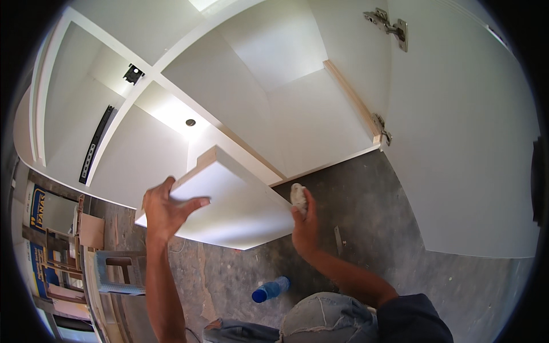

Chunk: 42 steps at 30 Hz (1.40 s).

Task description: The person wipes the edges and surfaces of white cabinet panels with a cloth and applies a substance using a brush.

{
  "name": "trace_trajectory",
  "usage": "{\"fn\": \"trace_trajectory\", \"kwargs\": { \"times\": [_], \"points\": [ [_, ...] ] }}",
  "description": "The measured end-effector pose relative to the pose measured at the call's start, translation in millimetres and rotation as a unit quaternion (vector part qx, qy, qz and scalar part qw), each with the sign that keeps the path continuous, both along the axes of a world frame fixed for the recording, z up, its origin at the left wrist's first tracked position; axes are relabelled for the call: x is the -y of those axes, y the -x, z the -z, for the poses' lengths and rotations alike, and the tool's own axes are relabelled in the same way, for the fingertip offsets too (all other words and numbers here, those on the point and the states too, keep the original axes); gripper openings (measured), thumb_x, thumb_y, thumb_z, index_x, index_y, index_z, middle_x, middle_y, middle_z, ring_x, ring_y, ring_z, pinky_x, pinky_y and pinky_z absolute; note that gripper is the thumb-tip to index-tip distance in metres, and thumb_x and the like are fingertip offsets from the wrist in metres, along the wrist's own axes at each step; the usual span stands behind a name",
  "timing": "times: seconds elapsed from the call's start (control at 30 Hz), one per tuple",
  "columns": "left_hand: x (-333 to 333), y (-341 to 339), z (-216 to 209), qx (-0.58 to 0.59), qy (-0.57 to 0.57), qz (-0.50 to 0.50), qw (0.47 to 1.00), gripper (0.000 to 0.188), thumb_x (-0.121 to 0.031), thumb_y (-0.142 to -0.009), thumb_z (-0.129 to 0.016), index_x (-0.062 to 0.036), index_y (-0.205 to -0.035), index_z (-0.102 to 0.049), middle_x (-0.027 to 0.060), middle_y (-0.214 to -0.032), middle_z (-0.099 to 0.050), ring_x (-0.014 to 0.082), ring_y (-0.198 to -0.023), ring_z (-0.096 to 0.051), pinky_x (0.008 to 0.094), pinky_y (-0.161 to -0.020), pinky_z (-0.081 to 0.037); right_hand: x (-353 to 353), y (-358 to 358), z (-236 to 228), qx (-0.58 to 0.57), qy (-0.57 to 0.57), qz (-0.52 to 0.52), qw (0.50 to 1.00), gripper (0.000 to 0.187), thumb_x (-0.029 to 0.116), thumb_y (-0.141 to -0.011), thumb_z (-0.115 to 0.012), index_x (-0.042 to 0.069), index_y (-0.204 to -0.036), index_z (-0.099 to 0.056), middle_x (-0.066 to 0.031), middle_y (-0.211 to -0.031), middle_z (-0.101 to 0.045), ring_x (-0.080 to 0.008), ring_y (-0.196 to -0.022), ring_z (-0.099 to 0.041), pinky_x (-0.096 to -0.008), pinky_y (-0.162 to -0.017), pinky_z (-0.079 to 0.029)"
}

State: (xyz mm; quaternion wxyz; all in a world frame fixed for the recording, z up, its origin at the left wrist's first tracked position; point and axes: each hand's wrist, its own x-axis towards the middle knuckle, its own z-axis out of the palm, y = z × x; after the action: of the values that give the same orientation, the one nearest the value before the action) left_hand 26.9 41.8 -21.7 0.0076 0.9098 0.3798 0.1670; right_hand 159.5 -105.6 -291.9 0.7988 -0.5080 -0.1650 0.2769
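Observation:
A white board [240, 200] with a pale bare edge stands tilted in front of the cabinet's lower opening. My left hand [166, 210] grips its left edge, thumb on the white face and fingers over the side. Close to the board's right corner, my right hand [305, 224] is closed around a whitish wadded cloth [298, 197]. Behind the board rises the white cabinet [223, 128], its compartments facing me. The cabinet door [463, 137] hangs wide at the right on a metal hinge [389, 27] and a lower one.
A blue-capped plastic bottle [271, 290] lies on the grey floor [366, 194] before my knees. To the left are a blue-grey stool [119, 274] and stacked boards and boxes. A black drawer runner [96, 146] is fixed inside the left compartment. Along the right compartment runs a wooden strip [351, 100].

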Motion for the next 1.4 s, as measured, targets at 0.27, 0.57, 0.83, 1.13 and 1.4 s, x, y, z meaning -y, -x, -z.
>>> {"fn": "trace_trajectory", "kwargs": {
  "times": [0.27, 0.57, 0.83, 1.13, 1.4],
  "points": [
    [59.7, 20.7, -0.4, 0.047, -0.001, -0.003, 0.999, 0.051, -0.030, -0.063, -0.099, 0.0016, -0.083, -0.065, 0.0134, -0.069, -0.067, 0.0219, -0.063, -0.066, 0.0354, -0.066, -0.053, -14.9, 23.0, -130.7, 0.300, -0.159, 0.075, 0.938, 0.048, 0.015, -0.106, -0.050, 0.000, -0.152, -0.046, -0.0240, -0.155, -0.042, -0.0412, -0.141, -0.043, -0.0510, -0.116, -0.034],
    [60.0, 20.9, -0.7, 0.000, -0.068, 0.002, 0.998, 0.052, -0.030, -0.062, -0.099, 0.0021, -0.083, -0.064, 0.0133, -0.070, -0.066, 0.0228, -0.063, -0.064, 0.0358, -0.064, -0.052, 24.0, 26.8, 56.9, 0.229, 0.018, -0.018, 0.973, 0.049, 0.006, -0.104, -0.048, 0.003, -0.152, -0.047, -0.0236, -0.151, -0.047, -0.0413, -0.139, -0.046, -0.0517, -0.117, -0.036],
    [60.4, 21.5, 3.1, -0.012, -0.117, 0.010, 0.993, 0.055, -0.032, -0.062, -0.099, 0.0028, -0.081, -0.062, 0.0139, -0.067, -0.064, 0.0241, -0.060, -0.062, 0.0377, -0.062, -0.050, -13.8, 10.7, -118.7, 0.326, -0.204, 0.055, 0.921, 0.068, -0.013, -0.085, -0.056, 0.003, -0.151, -0.050, -0.0216, -0.155, -0.045, -0.0419, -0.141, -0.046, -0.0522, -0.115, -0.040],
    [66.4, 24.2, -2.6, -0.023, 0.015, -0.116, 0.993, 0.068, -0.037, -0.063, -0.099, 0.0107, -0.099, -0.065, 0.0172, -0.087, -0.067, 0.0293, -0.081, -0.061, 0.0420, -0.083, -0.050, 33.3, 17.0, 0.0, 0.303, -0.020, -0.025, 0.953, 0.045, 0.012, -0.107, -0.043, 0.003, -0.150, -0.049, -0.0216, -0.154, -0.046, -0.0392, -0.144, -0.043, -0.0503, -0.117, -0.038],
    [63.7, 19.1, 1.2, 0.015, -0.049, -0.010, 0.999, 0.048, -0.028, -0.064, -0.097, 0.0022, -0.081, -0.063, 0.0131, -0.068, -0.065, 0.0233, -0.061, -0.064, 0.0360, -0.065, -0.050, -14.9, 8.5, -83.4, 0.360, -0.163, 0.045, 0.917, 0.056, 0.000, -0.093, -0.057, 0.002, -0.148, -0.052, -0.0215, -0.151, -0.050, -0.0399, -0.140, -0.048, -0.0496, -0.114, -0.042]
  ]
}}
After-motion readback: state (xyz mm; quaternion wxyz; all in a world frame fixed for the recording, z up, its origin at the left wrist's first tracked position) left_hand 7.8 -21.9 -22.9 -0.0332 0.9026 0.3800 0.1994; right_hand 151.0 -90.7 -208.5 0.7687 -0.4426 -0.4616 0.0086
